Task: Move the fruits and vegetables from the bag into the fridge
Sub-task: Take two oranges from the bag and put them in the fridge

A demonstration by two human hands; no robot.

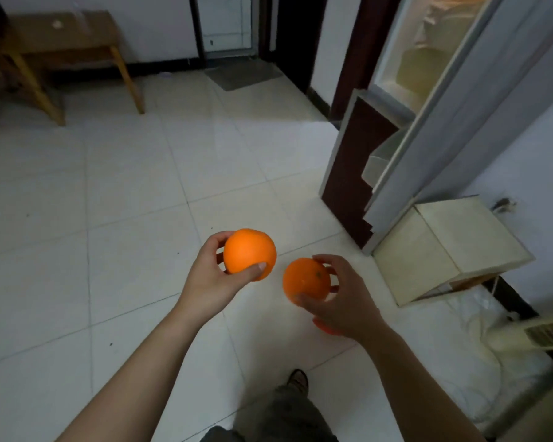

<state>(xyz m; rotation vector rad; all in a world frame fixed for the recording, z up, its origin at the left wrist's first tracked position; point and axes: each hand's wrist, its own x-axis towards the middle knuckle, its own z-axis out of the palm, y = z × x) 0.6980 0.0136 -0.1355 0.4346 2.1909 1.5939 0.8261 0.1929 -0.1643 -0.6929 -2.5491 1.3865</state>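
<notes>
1. Two oranges, the left orange [249,254] and the right orange [305,280]: bright orange.
2. Floor [109,186]: pale white tiles, thin grey grid lines.
3. Far-left stool [67,39]: yellowish-brown wood.
4. Fridge door [358,167]: dark maroon, grey-edged.

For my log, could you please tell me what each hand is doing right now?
Left hand: holding the left orange.
Right hand: holding the right orange.

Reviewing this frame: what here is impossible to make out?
Head view only.
Fridge interior: blurred and glare-washed; shelf contents unreadable.
Orange patch below the right hand: mostly hidden by the hand; maybe another fruit, cannot tell.
White bag: partly covered by a blurred object; contents unseen.
</notes>
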